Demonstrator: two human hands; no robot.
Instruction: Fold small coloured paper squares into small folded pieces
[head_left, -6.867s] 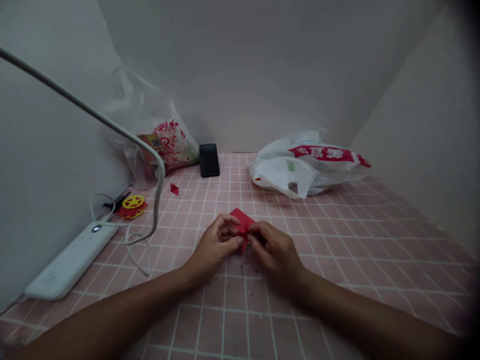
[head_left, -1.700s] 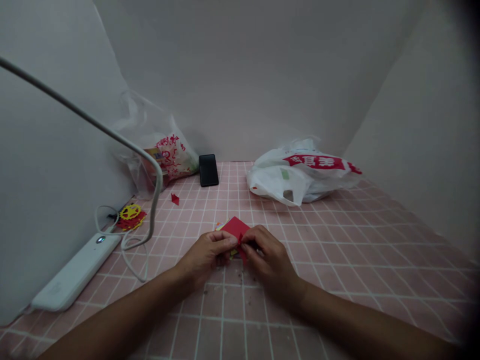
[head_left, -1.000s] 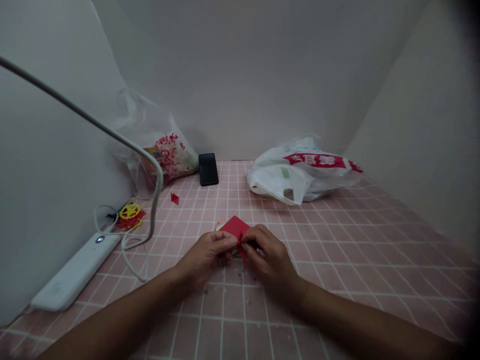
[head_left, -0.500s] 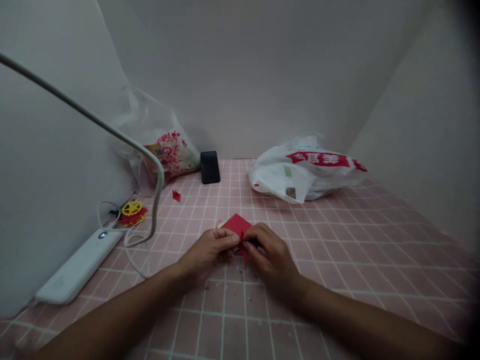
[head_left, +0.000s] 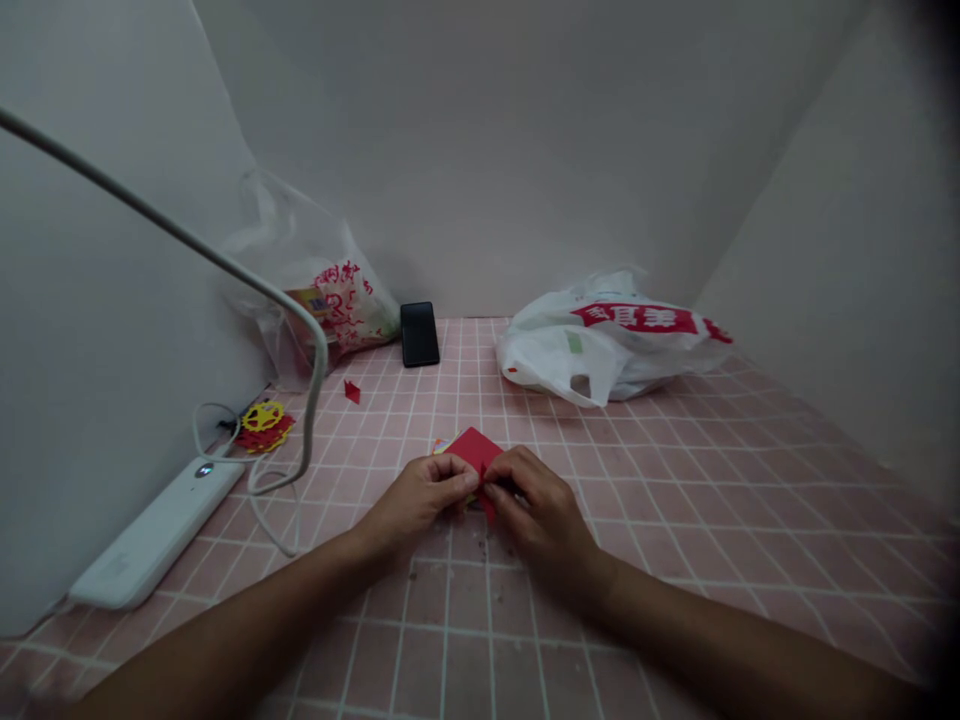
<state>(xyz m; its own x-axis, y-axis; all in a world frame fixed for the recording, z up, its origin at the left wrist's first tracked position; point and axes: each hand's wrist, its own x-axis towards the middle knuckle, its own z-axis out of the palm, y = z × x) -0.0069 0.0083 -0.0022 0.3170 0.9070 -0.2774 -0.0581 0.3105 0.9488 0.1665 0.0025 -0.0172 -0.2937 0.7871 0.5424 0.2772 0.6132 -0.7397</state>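
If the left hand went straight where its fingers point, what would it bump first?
The small red paper piece at the left hand's fingertips, then probably the right hand; exact depth is unclear.

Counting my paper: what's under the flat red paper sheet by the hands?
Yellowish and multicoloured paper edges show past the left side of the flat red paper sheet; the rest underneath is hidden by the sheet and fingers.

red script (head_left: pixel 341 285), left bag (head_left: pixel 381 318), white characters (head_left: pixel 651 318), right bag (head_left: pixel 540 352); illegible

Hands (head_left: pixel 416 500) (head_left: pixel 544 510) pinch small red paper (head_left: pixel 483 468) over red sheet (head_left: pixel 470 445); black phone (head_left: pixel 419 335) beyond.
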